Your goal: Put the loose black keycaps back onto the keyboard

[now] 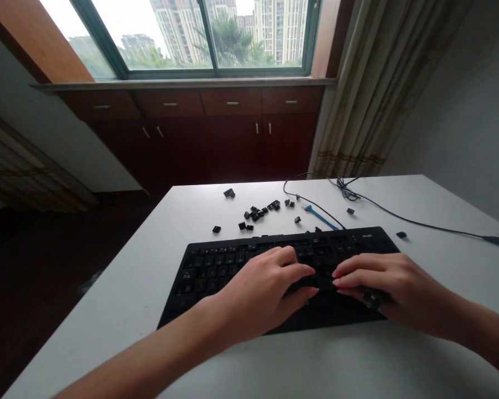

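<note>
A black keyboard (216,271) lies on the white table, several of its keys gone on the right side. My left hand (270,288) rests across its middle, thumb and index finger stretched apart, with nothing seen between them. Over the right part, my right hand (382,277) has its fingertips drawn together above the keys. A dark object (372,299) with a rounded end shows under its palm; most of it is hidden, so its kind is unclear. Behind the keyboard lie loose black keycaps (255,213) and a blue plastic stick tool (320,216).
A black cable (399,213) runs from the keyboard's back edge, with a tied bundle, to the right side of the white table (128,293). Single keycaps (401,235) lie at the right and far left. Beyond stand a dark red cabinet (199,144) and a window.
</note>
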`<move>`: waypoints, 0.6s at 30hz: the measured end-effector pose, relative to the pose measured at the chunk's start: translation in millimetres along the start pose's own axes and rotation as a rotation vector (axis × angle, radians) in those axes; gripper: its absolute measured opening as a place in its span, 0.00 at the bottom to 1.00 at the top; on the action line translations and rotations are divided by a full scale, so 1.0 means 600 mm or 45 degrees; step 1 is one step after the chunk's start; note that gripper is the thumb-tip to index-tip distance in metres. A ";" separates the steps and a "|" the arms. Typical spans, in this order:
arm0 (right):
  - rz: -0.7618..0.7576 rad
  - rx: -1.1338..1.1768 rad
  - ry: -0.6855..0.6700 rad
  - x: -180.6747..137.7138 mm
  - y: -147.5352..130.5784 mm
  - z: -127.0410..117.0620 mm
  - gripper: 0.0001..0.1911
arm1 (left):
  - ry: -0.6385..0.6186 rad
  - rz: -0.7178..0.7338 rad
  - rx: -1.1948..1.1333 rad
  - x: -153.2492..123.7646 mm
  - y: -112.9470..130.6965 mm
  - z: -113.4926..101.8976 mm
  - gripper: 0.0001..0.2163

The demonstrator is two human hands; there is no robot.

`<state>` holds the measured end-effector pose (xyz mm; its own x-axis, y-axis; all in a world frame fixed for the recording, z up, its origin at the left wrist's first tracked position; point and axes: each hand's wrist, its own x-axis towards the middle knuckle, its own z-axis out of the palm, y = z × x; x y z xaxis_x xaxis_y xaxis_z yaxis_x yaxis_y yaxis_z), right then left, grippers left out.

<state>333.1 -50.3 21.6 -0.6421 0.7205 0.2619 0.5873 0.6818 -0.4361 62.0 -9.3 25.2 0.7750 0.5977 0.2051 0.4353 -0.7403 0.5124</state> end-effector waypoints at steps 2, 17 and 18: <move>0.008 -0.025 -0.013 0.000 -0.002 -0.002 0.12 | -0.023 0.049 0.038 0.012 0.005 0.009 0.14; 0.394 1.404 0.543 0.083 -0.094 -0.019 0.27 | 0.359 -0.735 -1.615 -0.028 -0.034 -0.053 0.13; 0.361 1.418 0.577 0.092 -0.099 -0.016 0.27 | 0.416 -0.785 -1.799 -0.029 -0.038 -0.056 0.13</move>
<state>267.4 -49.7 70.6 -0.2013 0.9554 0.2161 -0.2046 0.1748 -0.9631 23.2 7.5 37.7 0.4374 0.8630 -0.2530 -0.2729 0.3954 0.8770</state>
